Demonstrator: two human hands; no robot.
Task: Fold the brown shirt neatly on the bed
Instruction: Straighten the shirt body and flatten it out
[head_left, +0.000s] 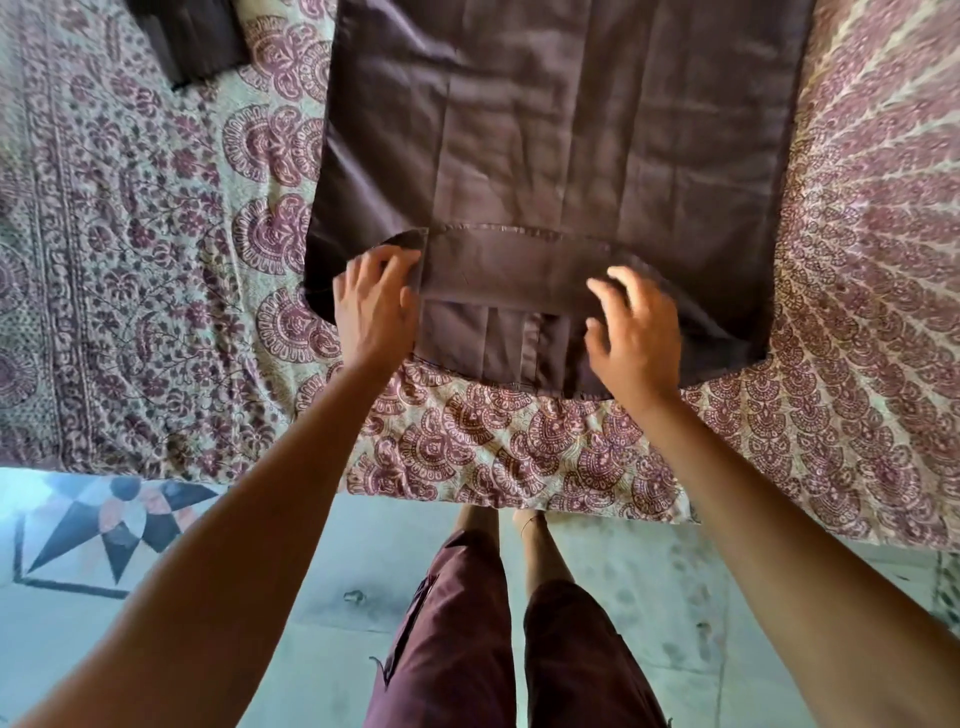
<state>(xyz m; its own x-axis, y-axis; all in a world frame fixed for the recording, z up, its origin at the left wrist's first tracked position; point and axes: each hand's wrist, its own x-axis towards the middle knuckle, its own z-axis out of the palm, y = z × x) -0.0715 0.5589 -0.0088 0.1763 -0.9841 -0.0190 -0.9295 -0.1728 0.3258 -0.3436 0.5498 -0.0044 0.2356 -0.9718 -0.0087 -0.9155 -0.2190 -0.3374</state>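
The brown shirt lies spread flat on the bed, reaching from the top of the view down to near the bed's front edge. Its near hem is turned up into a narrow band across the middle. My left hand rests on the left end of that band, fingers on the cloth's edge. Over the band's right end is my right hand, fingers spread and slightly blurred, touching or just above the fabric. Neither hand visibly pinches the cloth.
The bed carries a maroon and cream patterned bedspread. A dark folded garment lies at the far left corner. The bed's front edge is just ahead of my legs, with a tiled floor below.
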